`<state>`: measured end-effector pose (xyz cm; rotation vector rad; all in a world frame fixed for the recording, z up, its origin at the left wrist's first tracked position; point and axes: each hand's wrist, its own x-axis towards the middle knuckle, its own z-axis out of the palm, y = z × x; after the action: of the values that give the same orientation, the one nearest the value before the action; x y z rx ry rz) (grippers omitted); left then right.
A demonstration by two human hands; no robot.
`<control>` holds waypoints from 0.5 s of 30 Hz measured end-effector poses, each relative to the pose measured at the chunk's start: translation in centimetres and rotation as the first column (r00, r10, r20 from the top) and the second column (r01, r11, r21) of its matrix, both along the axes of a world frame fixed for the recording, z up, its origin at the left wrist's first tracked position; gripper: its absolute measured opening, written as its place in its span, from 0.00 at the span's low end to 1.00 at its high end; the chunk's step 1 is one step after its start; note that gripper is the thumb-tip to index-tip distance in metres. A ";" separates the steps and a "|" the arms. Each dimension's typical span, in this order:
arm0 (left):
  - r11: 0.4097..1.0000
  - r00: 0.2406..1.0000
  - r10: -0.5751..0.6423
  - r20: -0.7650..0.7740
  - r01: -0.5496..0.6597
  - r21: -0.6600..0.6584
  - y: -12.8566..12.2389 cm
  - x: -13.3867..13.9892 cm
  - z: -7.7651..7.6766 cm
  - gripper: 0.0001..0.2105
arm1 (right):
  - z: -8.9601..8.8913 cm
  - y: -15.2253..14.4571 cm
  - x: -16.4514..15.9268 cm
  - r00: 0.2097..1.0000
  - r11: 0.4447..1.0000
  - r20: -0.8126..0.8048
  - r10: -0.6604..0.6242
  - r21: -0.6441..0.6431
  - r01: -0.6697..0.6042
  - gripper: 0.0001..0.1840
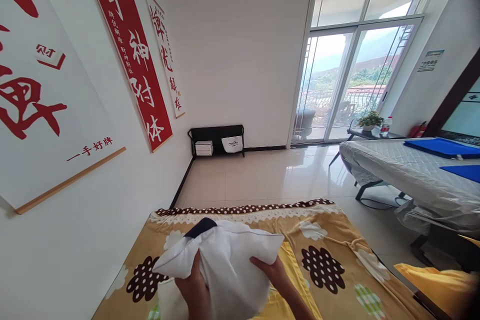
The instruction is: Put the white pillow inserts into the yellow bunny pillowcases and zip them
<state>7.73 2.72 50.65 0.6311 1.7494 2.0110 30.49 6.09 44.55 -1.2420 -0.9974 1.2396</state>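
Note:
A white cloth garment (pixel 232 260) with a dark navy patch at its top edge is held up in front of me, its two upper corners spread to the sides. My left hand (pixel 194 282) grips it from below on the left, thumb over the cloth. On the right, my right hand (pixel 275 270) pinches it near the other corner. Beneath it lies a yellow cloth (pixel 294 265) on the tan flowered bedcover (pixel 348 235). Another piece of white cloth (pixel 170 297) shows by my left wrist. Most fingers are behind the fabric.
A plastic-wrapped table (pixel 386 155) with blue pads (pixel 442 148) stands on the right, near a yellow cloth heap (pixel 437 282). A black bench (pixel 217 132) is against the far wall. Scrolls hang at left; a sliding glass door (pixel 337 90) is beyond.

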 end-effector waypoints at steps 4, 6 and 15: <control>0.991 0.971 -0.126 -0.204 0.114 -0.071 0.6 -2.5 1.2 0.30 | 0.0 0.8 -1.5 0.964 0.963 0.005 -0.266 -0.055 0.266 0.37; 0.992 0.886 -0.126 -0.446 0.117 -0.048 0.6 -4.8 1.4 0.27 | 0.7 1.4 -1.3 0.937 0.933 0.028 -0.349 -0.077 0.350 0.40; 0.995 0.959 -0.047 -0.279 0.022 -0.093 0.2 1.2 -0.2 0.31 | 2.9 -0.9 -7.6 0.859 0.841 0.050 -0.509 0.239 0.485 0.29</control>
<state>8.90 2.94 50.46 0.9504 1.9599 1.8807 22.91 5.22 47.41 -1.2981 -0.7912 0.6402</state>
